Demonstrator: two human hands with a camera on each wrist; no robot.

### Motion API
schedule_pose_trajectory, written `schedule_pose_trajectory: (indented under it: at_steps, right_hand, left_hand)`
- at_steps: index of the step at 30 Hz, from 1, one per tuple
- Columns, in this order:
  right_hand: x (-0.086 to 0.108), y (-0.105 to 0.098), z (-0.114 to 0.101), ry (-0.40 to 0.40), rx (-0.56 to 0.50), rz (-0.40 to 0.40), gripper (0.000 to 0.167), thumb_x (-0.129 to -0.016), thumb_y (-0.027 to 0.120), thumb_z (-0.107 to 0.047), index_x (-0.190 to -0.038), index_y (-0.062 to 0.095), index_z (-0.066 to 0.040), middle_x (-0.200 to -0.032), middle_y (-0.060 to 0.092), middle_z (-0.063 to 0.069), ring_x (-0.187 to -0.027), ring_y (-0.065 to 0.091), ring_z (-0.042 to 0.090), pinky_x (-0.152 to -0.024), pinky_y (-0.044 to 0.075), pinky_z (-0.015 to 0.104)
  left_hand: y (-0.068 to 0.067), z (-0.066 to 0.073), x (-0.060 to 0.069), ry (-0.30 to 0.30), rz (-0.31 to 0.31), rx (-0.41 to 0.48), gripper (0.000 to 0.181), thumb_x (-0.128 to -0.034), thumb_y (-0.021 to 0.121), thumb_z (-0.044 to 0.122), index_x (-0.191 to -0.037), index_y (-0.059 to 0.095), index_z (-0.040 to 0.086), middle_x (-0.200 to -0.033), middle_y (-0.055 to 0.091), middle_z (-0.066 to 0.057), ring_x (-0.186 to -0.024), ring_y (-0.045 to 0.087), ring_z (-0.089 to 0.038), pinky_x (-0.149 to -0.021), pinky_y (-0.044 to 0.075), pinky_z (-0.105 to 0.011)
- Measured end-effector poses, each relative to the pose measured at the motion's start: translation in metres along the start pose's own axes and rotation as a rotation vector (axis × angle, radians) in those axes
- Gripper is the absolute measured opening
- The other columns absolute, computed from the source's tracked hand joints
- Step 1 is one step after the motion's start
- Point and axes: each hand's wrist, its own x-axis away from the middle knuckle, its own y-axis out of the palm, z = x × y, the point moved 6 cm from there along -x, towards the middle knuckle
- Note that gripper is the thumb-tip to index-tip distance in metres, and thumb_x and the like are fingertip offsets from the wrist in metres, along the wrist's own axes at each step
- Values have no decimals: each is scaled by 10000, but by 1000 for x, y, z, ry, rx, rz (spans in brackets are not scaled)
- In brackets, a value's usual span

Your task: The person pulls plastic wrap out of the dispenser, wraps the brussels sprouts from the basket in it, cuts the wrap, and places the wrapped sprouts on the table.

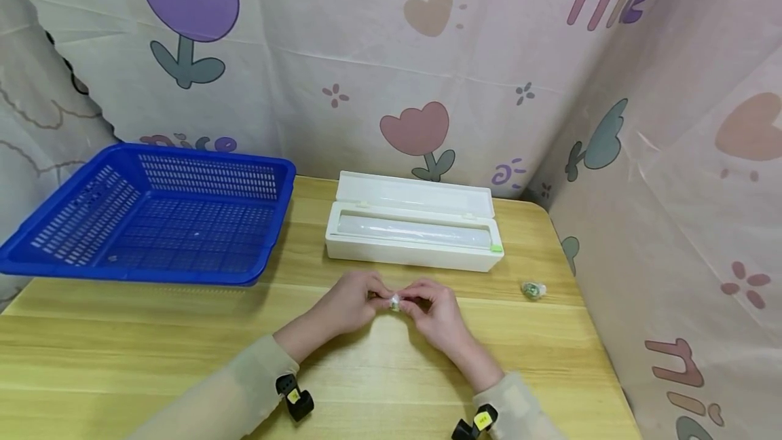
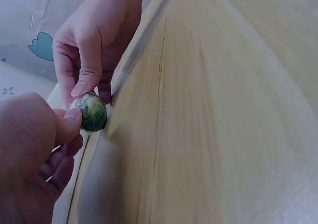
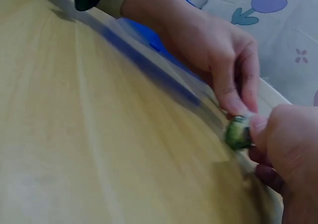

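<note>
Between both hands, just above the wooden table, is a small Brussels sprout (image 1: 395,303) wrapped in clear film. In the left wrist view the sprout (image 2: 93,113) shows round and green, with a paler patch under the shiny film. My left hand (image 1: 353,301) pinches it from one side with thumb and fingertips. From the other side my right hand (image 1: 441,318) pinches it the same way. The right wrist view has the sprout (image 3: 237,134) slightly blurred, partly covered by the thumbs. Another film-wrapped sprout (image 1: 533,290) lies on the table to the right.
Behind the hands stands a white cling film dispenser (image 1: 409,256), its lid (image 1: 415,193) tipped back and a film roll (image 1: 415,229) visible inside. A green slider (image 1: 496,248) sits at its right end. A blue plastic basket (image 1: 183,271) stands at the left. Patterned cloth (image 1: 342,32) hangs behind the table.
</note>
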Motion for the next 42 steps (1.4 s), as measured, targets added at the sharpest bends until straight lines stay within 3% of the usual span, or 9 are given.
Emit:
schedule_pose_trajectory:
  at_steps: [8,14,19,22,26,29,35,39,42]
  right_hand:
    - [1,0,0,42,16,45,187,-852,820,113,-974,834,-27,-983,754,12,-929,723,233,-792,609,293]
    - [3,0,1,11,4,31,114,-905,800,58,-995,827,-8,-1003,749,41,-930,729,254,-798,614,294]
    - [3,0,4,43,-21,32,163,-897,823,27,-1055,815,-16,-991,757,32,-895,722,207,-775,617,304]
    - [1,1,2,68,-22,12,208,-881,821,64,-1078,811,-3,-983,740,25,-867,701,188,-744,610,288]
    - [-1,2,-2,87,-14,-8,201,-858,825,92,-1031,824,-11,-947,720,11,-834,673,170,-705,593,273]
    - [-2,1,-4,76,-27,3,188,-845,826,112,-989,830,-10,-882,706,5,-789,654,150,-668,574,252]
    - [-1,1,-5,2,-38,52,185,-821,817,152,-926,832,1,-777,662,26,-704,586,127,-595,489,207]
    - [0,3,-5,7,-66,73,196,-815,803,178,-909,825,7,-763,645,66,-694,575,151,-585,471,189]
    - [1,4,-5,23,-73,96,202,-814,791,193,-885,818,6,-760,636,63,-686,562,148,-575,454,183]
  left_hand:
    - [1,7,2,156,80,-65,131,-889,821,-27,-986,849,57,-904,778,-36,-805,712,-108,-700,572,-221]
    - [3,11,3,218,76,-107,127,-903,806,6,-1018,844,45,-906,770,-37,-761,673,-75,-646,533,-192]
    - [5,14,3,263,63,-130,103,-931,796,35,-1022,842,48,-917,762,-14,-798,675,-71,-698,545,-185]
    - [5,11,2,196,48,-71,90,-945,790,43,-1015,843,61,-942,769,-9,-839,695,-82,-741,565,-216]
    - [4,2,1,20,65,87,60,-920,818,47,-955,841,92,-945,790,9,-876,726,-85,-787,593,-271]
    - [4,-2,2,-81,77,138,57,-910,839,74,-945,834,118,-925,790,56,-864,724,-57,-792,595,-283]
    - [4,3,-1,-138,55,64,69,-920,828,116,-989,830,121,-933,786,68,-881,726,-90,-809,592,-328]
    - [6,1,-3,-174,33,49,126,-924,823,116,-1046,829,86,-977,796,23,-905,735,-109,-809,599,-323]
    - [7,1,-4,-157,31,48,122,-922,816,65,-1041,838,67,-986,800,-10,-899,739,-113,-765,603,-292]
